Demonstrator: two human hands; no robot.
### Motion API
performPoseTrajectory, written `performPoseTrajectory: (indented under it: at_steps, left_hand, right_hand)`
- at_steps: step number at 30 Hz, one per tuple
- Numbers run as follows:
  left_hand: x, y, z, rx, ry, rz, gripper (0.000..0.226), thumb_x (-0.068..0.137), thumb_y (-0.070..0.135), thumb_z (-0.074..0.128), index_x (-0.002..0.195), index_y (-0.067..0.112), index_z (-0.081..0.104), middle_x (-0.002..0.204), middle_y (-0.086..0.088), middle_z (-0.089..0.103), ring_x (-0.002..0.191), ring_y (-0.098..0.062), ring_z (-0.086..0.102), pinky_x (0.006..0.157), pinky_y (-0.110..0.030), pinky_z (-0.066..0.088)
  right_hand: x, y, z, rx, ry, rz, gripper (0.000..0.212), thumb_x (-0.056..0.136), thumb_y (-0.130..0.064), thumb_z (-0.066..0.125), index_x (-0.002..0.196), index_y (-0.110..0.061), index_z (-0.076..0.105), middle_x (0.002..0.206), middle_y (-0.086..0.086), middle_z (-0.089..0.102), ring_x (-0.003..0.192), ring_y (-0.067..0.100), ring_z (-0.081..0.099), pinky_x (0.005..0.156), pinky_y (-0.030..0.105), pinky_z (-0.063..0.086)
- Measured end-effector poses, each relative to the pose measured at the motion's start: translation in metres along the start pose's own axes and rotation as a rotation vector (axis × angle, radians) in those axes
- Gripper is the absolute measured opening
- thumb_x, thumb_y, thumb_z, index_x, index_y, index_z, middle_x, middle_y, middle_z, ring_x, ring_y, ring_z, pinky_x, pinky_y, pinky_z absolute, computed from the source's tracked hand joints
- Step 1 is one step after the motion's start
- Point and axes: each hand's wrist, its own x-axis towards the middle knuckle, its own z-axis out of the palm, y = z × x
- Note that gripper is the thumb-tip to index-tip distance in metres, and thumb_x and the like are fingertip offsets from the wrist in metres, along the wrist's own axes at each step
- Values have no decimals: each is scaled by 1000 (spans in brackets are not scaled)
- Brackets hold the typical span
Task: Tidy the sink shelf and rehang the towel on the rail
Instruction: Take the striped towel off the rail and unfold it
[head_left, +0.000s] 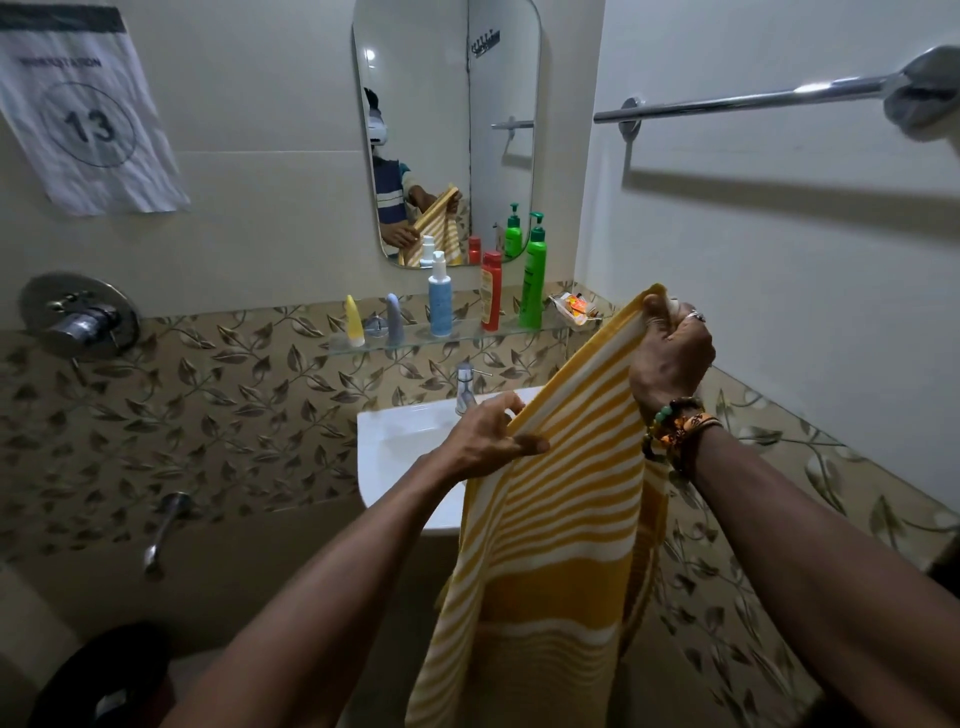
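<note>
A yellow and white striped towel hangs in front of the white sink, held up by both hands. My left hand pinches its lower top corner. My right hand grips the higher corner, raised toward the right wall. The chrome towel rail runs bare along the right wall, above and right of my right hand. On the glass shelf under the mirror stand a yellow tube, a grey tube, a white-blue pump bottle, a red bottle and a green pump bottle.
A soap dish with orange wrappers sits at the shelf's right end. A tap stands behind the sink. A shower mixer and spout are on the left wall. A paper sign marked 13 hangs top left.
</note>
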Motion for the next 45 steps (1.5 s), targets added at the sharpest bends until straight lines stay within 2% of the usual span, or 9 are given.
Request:
performPoseTrajectory:
  at_steps: [7,16,21,25,29,32,35,38,45]
  left_hand:
    - [-18,-38,-17,48,-91,-143,39,82,27,78,111,7,60,113,-13,64,104,-27,64,93,-51,53]
    - [-27,-40,-20,169,195,-26,44,81,23,78,87,23,35,99,-9,59,90,-30,60,75,-48,54]
    - [-22,-42,-16,209,273,67,25,84,26,74,94,18,53,107,0,58,99,-19,55,76,-36,51]
    - [-20,-46,-16,169,216,34,28,84,33,74,108,25,61,112,3,57,103,-15,54,78,-30,46]
    - [-18,-44,-13,-18,138,-43,23,77,25,83,82,21,61,101,-11,63,94,-25,61,78,-42,53]
    - [-20,-44,-11,-175,-8,-117,25,74,18,84,80,10,61,100,-16,66,94,-29,65,86,-48,57]
    - [-20,-47,-9,-77,-181,-162,36,74,19,85,92,-6,66,107,-19,70,102,-32,68,92,-49,55]
    - [-22,-53,-4,15,-280,-182,41,74,25,85,104,1,70,110,-12,72,104,-25,68,95,-47,54]
    - [-28,-67,-9,-93,-195,-188,32,75,26,84,87,3,65,89,-14,68,84,-25,65,80,-39,55]
  right_hand:
    - [10,15,-10,12,88,143,46,101,-42,48,118,-2,63,120,15,66,111,30,61,87,28,40]
    - [13,10,-5,69,59,99,37,103,-35,45,118,-4,57,125,13,64,114,28,60,87,27,45]
    - [18,-1,0,88,96,58,37,103,-36,45,118,-5,58,122,11,66,110,26,62,85,26,45]
    - [17,0,3,108,105,58,36,102,-36,46,117,-6,59,119,10,67,107,24,63,79,20,42]
    - [19,4,2,117,121,95,38,103,-34,46,123,-5,59,127,10,65,115,25,61,94,27,43]
    - [22,7,-1,110,135,105,38,103,-33,46,125,-5,59,128,10,64,117,25,60,96,26,42]
    - [22,7,-1,119,143,122,39,103,-32,46,126,-3,58,128,10,64,117,23,60,94,22,42]
    - [20,10,-1,124,149,150,39,103,-31,46,127,-3,57,129,10,64,119,23,60,98,26,44]
    - [25,24,-6,33,112,178,38,103,-32,44,127,-5,56,127,12,63,116,27,60,92,29,46]
